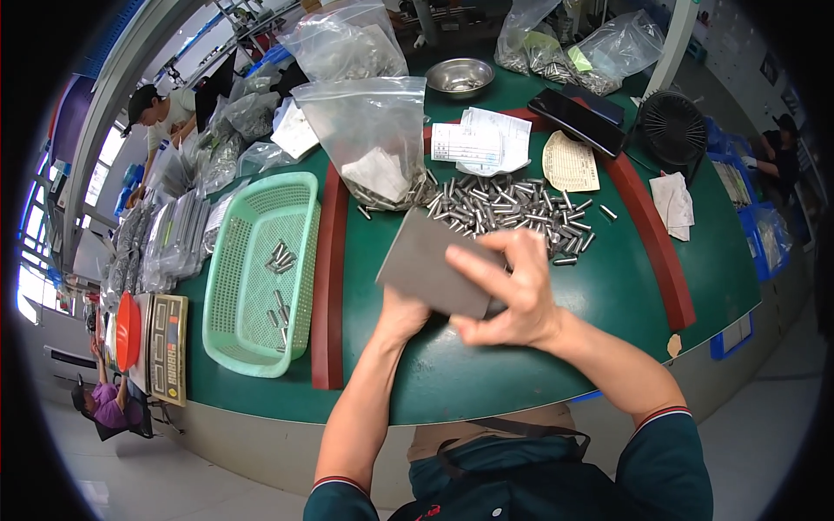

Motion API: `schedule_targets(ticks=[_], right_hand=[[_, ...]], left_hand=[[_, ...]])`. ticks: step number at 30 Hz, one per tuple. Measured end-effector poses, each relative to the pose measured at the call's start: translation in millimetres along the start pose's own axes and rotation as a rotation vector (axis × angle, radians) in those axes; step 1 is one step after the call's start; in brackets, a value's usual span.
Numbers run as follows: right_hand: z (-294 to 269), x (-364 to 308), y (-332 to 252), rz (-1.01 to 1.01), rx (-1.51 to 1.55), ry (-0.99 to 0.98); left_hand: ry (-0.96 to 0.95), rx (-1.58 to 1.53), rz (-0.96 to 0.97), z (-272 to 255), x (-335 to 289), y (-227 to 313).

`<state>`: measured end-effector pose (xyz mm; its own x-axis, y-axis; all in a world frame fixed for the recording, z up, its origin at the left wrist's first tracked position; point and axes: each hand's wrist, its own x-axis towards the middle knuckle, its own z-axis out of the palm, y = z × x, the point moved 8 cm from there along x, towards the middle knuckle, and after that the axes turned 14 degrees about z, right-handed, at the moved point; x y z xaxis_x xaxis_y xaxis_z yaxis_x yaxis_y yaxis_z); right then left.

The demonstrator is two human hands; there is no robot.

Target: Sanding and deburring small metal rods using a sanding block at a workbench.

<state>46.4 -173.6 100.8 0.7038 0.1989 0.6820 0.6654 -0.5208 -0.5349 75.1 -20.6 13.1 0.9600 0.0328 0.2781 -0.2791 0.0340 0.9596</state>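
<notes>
Over the front middle of the table I hold a flat, dark grey rectangular pad [430,265], tilted and slightly blurred. My left hand [404,314] is closed at its lower left edge, with most of its fingers hidden behind it. My right hand [521,295] grips the right end, one finger lying across the upper face and the thumb at the lower corner. I cannot tell whether anything is between the pad and my fingers. Just beyond my hands lies a loose heap of short silver metal pins [521,207].
Red strips [328,286] border the work area. At left stand a green basket [228,291] with several pins and a scale [168,347]. Behind the heap are a bag of pins [382,130], paper slips [482,143], a phone [578,122], a metal bowl [460,78] and a fan [671,130].
</notes>
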Motion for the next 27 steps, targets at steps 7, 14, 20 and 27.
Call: schedule_targets(ticks=[7, 14, 20, 27], right_hand=[[2.5, -3.5, 7.5, 0.036, 0.098, -0.003], [-16.9, 9.9, 67.3, 0.321, -0.096, 0.13], [-9.2, 7.3, 54.4, 0.297, 0.033, 0.11], [2.0, 0.8, 0.1, -0.019, -0.068, 0.042]], left_hand=[[0.069, -0.067, -0.063, -4.4, 2.7, -2.4], [-0.22, -0.11, 0.229, 8.9, 9.0, 16.9], [-0.18, -0.2, 0.176, 6.5, 9.5, 9.4], [0.047, -0.004, 0.096, -2.9, 5.5, 6.0]])
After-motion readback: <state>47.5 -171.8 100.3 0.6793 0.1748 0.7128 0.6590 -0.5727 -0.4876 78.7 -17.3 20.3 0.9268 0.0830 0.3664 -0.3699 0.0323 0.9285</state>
